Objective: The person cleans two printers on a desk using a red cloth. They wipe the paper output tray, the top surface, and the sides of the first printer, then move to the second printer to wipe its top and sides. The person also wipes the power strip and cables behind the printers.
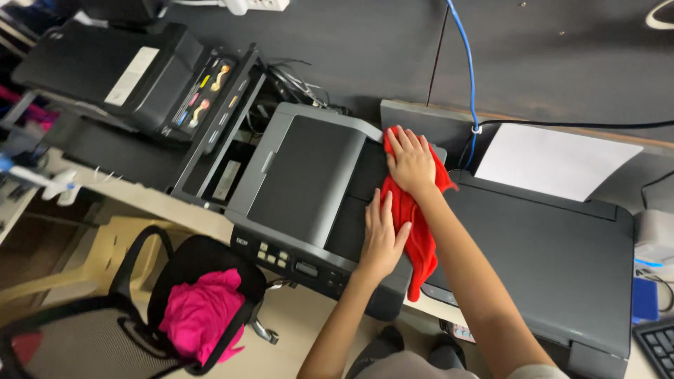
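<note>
Both forearms run off the bottom edge, and the lower end of the red cloth (414, 224) hangs down between two printers, its tip hidden behind the right forearm. The cloth is soft and crumpled, bright against the matte grey plastic of the middle printer (309, 182), a boxy machine with a flat lid and a button strip along its front. The right hand (411, 163) lies flat on the cloth's upper part, fingers spread and pressing it onto the printer's right edge; no closed grip shows. The left hand (381, 238) rests open, palm down, on the printer top just beside the cloth, touching its left fold. A larger dark printer (562, 260) with white paper (551, 163) stands on the desk at right.
</note>
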